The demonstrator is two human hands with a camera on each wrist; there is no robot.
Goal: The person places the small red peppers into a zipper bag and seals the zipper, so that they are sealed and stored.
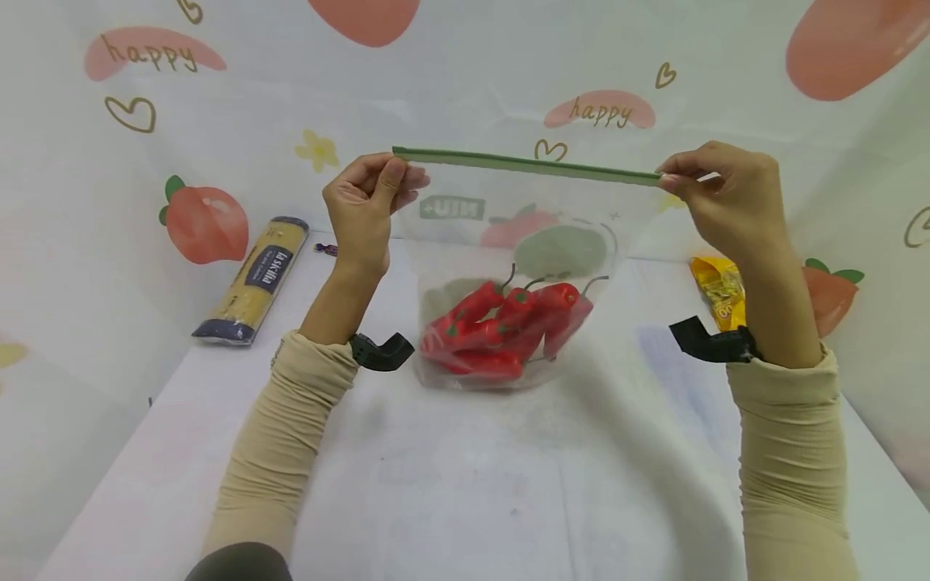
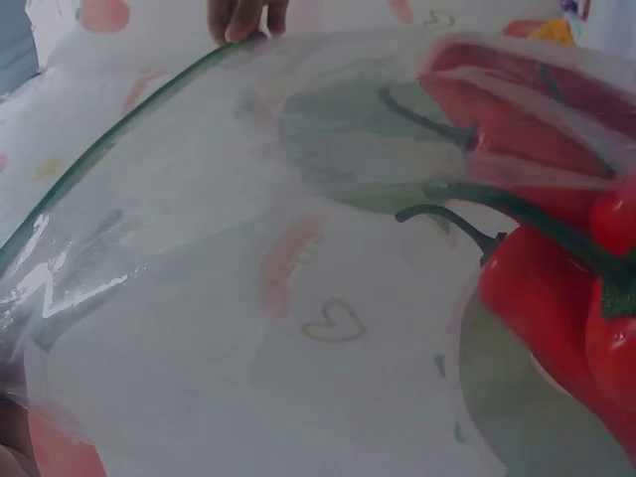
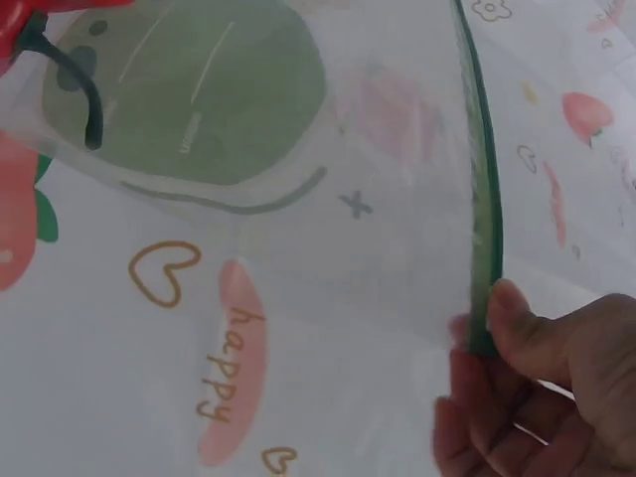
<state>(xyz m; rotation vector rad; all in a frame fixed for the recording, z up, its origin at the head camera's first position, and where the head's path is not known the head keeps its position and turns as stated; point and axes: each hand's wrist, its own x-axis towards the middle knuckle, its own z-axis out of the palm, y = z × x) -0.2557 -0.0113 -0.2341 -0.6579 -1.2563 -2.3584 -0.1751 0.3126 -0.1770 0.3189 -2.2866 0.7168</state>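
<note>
A clear zip bag [image 1: 450, 250] with a green strip along its top hangs stretched between both hands. Several red chili peppers [image 1: 501, 323] with green stems lie in its lower part. My left hand [image 1: 366, 202] pinches the left end of the green strip between thumb and fingers. At the opposite end, my right hand [image 1: 734, 194] pinches the strip's corner, its thumb on the green edge in the right wrist view. Through the film in the left wrist view, peppers [image 2: 556, 308] show close up; the left hand is mostly out of that frame.
On the left of the white table [image 1: 465, 484] lies a pack of pasta [image 1: 261, 278]. A small dark wrapped piece [image 1: 325, 249] is near the back edge. A yellow packet [image 1: 719, 286] stands at the back right, partly behind the right forearm. A printed curtain [image 1: 465, 89] hangs behind.
</note>
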